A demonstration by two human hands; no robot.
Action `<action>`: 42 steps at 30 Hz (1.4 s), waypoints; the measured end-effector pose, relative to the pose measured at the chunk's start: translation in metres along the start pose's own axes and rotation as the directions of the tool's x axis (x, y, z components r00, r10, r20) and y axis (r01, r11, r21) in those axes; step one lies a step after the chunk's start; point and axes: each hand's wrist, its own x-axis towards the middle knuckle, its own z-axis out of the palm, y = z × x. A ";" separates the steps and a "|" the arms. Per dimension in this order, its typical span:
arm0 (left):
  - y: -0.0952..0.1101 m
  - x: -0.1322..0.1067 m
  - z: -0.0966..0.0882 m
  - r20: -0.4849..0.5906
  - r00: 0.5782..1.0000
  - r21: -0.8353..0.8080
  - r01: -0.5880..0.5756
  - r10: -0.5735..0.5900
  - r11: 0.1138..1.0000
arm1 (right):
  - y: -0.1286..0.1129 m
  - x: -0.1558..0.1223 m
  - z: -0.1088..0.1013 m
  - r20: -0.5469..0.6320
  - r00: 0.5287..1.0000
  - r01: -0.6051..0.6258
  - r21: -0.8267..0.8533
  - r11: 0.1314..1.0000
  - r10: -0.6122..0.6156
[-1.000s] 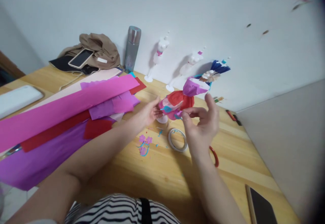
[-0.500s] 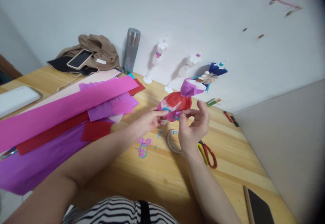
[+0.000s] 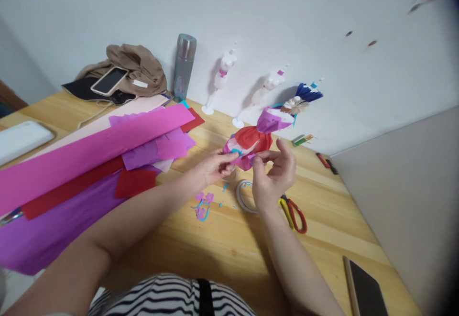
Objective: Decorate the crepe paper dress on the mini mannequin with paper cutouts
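- Gripping the lower edge of a small dressed figure (image 3: pixel 253 137), the left hand (image 3: pixel 219 165) has its thumb on top of the pink skirt, beside a blue paper leaf, with fingers curled beneath.
- The right hand (image 3: pixel 274 175) pinches a small purple paper piece (image 3: pixel 252 157) at the skirt between thumb and forefinger, its other fingers raised and loosely bent; whether the piece is stuck down cannot be told.
- The figure tilts between both hands above the table (image 3: pixel 229 249) — purple bodice, red overskirt, pink beneath.
- Just below lie purple paper flowers (image 3: pixel 209 197) with blue strips, and a roll of tape (image 3: pixel 239 202) partly behind the right hand.
- Scissors (image 3: pixel 303 220) with a red-and-yellow handle rest beside the right wrist.
- Toward the wall stand two white mannequins (image 3: pixel 220 78) and a blue-dressed one (image 3: pixel 306 93).
- Farther left are layered coloured papers (image 3: pixel 93 148), a bottle (image 3: pixel 184 70) and brown cloth (image 3: pixel 152 70) — a phone (image 3: pixel 109 81) on it.
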 end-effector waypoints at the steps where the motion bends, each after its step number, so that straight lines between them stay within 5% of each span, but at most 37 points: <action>1: 0.000 0.000 0.001 -0.013 1.000 0.008 0.005 -0.005 1.000 | 0.000 0.001 0.000 -0.009 1.000 -0.020 0.024 1.000 0.020; 6: -0.003 0.002 0.002 -0.027 1.000 0.055 0.013 -0.012 0.998 | 0.000 0.003 0.000 0.014 0.995 -0.095 0.097 0.991 0.094; 11: -0.009 0.009 0.000 0.025 0.997 0.082 -0.074 0.073 0.994 | 0.000 -0.002 0.003 -0.021 1.000 0.005 0.040 0.999 -0.005; 17: -0.017 0.018 -0.003 -0.031 0.996 0.112 -0.085 0.089 0.990 | 0.004 -0.013 0.005 0.114 0.990 0.084 -0.031 0.996 -0.080; 23: -0.011 0.010 0.001 0.034 0.998 -0.034 -0.056 0.057 0.998 | 0.008 -0.012 0.006 0.104 0.994 -0.018 -0.016 1.000 0.019; 36: 0.000 0.000 0.016 -0.055 0.997 -0.184 0.035 -0.046 0.982 | 0.007 -0.012 0.004 0.058 0.996 0.071 -0.052 0.996 -0.068; 42: -0.009 0.000 0.014 -0.007 0.999 -0.224 -0.041 0.040 0.974 | 0.003 -0.013 0.003 0.045 0.975 0.217 -0.023 0.976 -0.216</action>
